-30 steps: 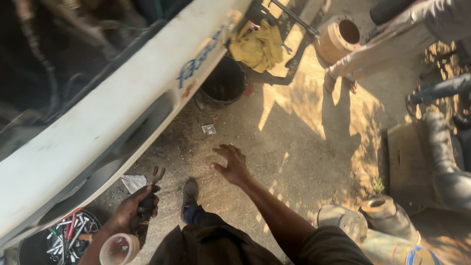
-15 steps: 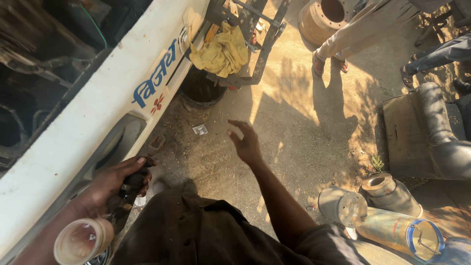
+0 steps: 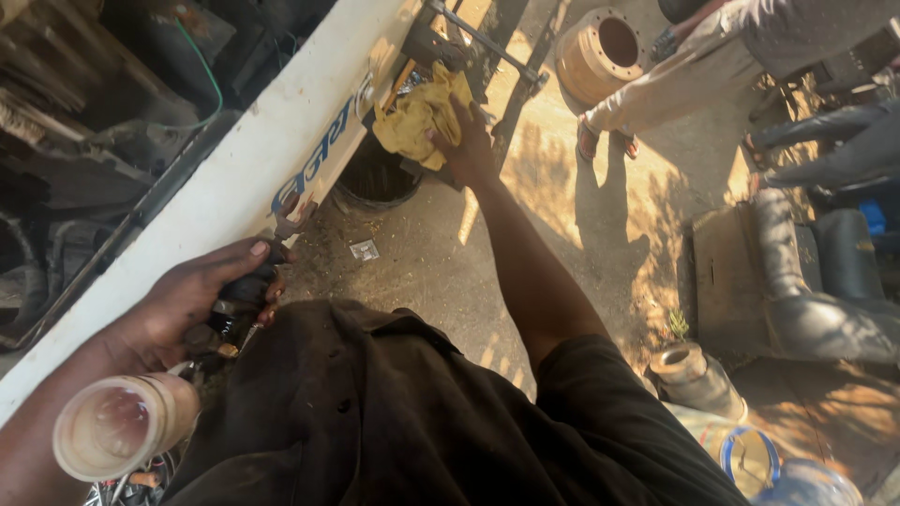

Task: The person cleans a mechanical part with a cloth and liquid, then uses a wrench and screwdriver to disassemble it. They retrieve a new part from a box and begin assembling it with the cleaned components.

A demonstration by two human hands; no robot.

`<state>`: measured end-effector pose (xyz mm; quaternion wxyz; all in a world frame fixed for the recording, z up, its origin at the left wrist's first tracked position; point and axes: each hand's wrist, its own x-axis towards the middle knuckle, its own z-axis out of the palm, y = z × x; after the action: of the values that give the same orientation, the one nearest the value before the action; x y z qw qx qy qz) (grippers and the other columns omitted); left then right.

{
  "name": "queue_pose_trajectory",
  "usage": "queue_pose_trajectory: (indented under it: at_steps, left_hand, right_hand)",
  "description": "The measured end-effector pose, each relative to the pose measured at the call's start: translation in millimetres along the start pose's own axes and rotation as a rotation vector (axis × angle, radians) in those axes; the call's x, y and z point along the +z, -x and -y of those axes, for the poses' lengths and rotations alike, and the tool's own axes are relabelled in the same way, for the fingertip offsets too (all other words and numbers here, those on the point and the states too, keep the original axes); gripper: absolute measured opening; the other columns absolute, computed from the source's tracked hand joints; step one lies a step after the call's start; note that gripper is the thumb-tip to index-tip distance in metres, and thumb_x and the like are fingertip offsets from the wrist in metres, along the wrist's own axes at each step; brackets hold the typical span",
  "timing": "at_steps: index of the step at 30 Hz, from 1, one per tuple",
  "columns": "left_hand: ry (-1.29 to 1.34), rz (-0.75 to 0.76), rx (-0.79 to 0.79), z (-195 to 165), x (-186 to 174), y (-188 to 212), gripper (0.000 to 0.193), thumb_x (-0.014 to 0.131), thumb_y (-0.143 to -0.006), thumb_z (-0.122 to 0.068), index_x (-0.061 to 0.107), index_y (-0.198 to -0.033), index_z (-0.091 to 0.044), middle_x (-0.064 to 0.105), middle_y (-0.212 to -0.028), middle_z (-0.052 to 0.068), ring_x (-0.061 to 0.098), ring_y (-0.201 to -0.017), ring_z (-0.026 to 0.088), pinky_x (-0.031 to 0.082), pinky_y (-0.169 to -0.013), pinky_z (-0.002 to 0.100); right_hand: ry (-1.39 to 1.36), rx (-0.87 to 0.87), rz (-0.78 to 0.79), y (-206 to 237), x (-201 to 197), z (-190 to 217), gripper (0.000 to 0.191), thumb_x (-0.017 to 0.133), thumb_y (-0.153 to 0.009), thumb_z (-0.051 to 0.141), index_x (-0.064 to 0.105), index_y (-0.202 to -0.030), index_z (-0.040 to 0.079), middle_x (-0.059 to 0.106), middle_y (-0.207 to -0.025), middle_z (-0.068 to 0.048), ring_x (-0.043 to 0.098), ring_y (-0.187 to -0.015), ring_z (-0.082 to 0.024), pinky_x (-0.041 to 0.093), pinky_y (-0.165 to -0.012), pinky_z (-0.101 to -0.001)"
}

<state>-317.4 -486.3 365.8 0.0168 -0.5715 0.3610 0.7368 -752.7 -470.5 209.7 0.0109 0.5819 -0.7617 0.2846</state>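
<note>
overhead, looking down past a dark shirt, the person's right hand (image 3: 466, 141) is stretched far forward, fingers closed together on a crumpled yellow cloth (image 3: 419, 112) that is draped over a dark metal frame (image 3: 487, 47) beside the edge of a white painted vehicle body panel (image 3: 234, 201). the cloth lies ahead and slightly left of the fingers, its bulk hanging down toward a round black rubber tub (image 3: 375, 178) on the dirt ground (image 3: 562, 215). the left hand (image 3: 202, 300) is held close to the body, near the panel's lower edge, fingers wrapped round a small dark tool (image 3: 246, 292) whose kind cannot be told; a roll of pale tape (image 3: 122, 436) sits round that wrist. another person's sandalled feet (image 3: 605, 141) stand near a rusty brake drum (image 3: 600, 52). the right hand alone reaches the cloth; the left is well apart from it.
</note>
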Motion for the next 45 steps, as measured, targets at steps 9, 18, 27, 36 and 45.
queue_pose_trajectory:
  at_steps: [9, 18, 27, 36, 45]
  left_hand:
    - [0.285, 0.033, 0.170, -8.9, 26.3, -67.3, 0.042, 0.058, -0.108, -0.039, 0.068, -0.133, -0.007, 0.064, -0.090, 0.010, 0.063, -0.075, 0.024, 0.051, -0.066, 0.040]
    - [0.530, -0.027, 0.258, -9.5, 78.1, -95.7, 0.039, 0.052, -0.114, -0.036, 0.059, -0.131, -0.002, 0.061, -0.094, 0.010, 0.060, -0.084, 0.025, 0.052, -0.076, 0.041]
    - [0.418, -0.293, 0.110, -26.0, 96.8, -82.8, 0.043, 0.050, -0.112, -0.038, 0.060, -0.133, -0.001, 0.062, -0.092, 0.009, 0.061, -0.084, 0.024, 0.052, -0.079, 0.041]
    - [0.442, -0.174, 0.323, 43.1, 82.9, -87.9, 0.042, 0.048, -0.112, -0.035, 0.061, -0.134, -0.001, 0.062, -0.089, 0.009, 0.062, -0.083, 0.021, 0.054, -0.075, 0.040]
    - [0.499, -0.190, 0.312, 170.5, 78.5, -65.7, 0.037, 0.048, -0.111, -0.035, 0.060, -0.129, -0.005, 0.063, -0.085, 0.009, 0.064, -0.078, 0.020, 0.053, -0.069, 0.038]
  right_hand:
    - [-0.195, -0.268, 0.077, -9.3, 41.4, -31.6, 0.033, 0.066, -0.094, 0.013, 0.068, -0.126, 0.006, 0.063, -0.128, -0.021, 0.059, -0.120, -0.042, 0.049, -0.102, -0.0517]
    - [-0.473, -0.184, 0.259, 1.5, 21.2, -45.7, 0.022, 0.072, -0.092, 0.013, 0.069, -0.112, 0.002, 0.065, -0.116, -0.020, 0.062, -0.111, -0.040, 0.051, -0.096, -0.0464]
    - [-0.705, -0.341, 0.289, 36.7, 20.9, -84.1, 0.030, 0.068, -0.089, 0.015, 0.070, -0.116, 0.003, 0.072, -0.114, -0.017, 0.069, -0.106, -0.032, 0.056, -0.094, -0.0451]
    - [-0.304, -0.418, -0.170, -92.6, -85.0, -248.4, 0.037, 0.067, -0.108, 0.024, 0.061, -0.135, 0.000, 0.075, -0.127, -0.019, 0.081, -0.113, -0.032, 0.065, -0.098, -0.0459]
    - [-1.118, -0.234, 0.316, -21.7, -97.7, -120.1, 0.051, 0.044, -0.115, 0.035, 0.047, -0.149, -0.003, 0.058, -0.150, -0.021, 0.064, -0.132, -0.033, 0.057, -0.116, -0.0496]
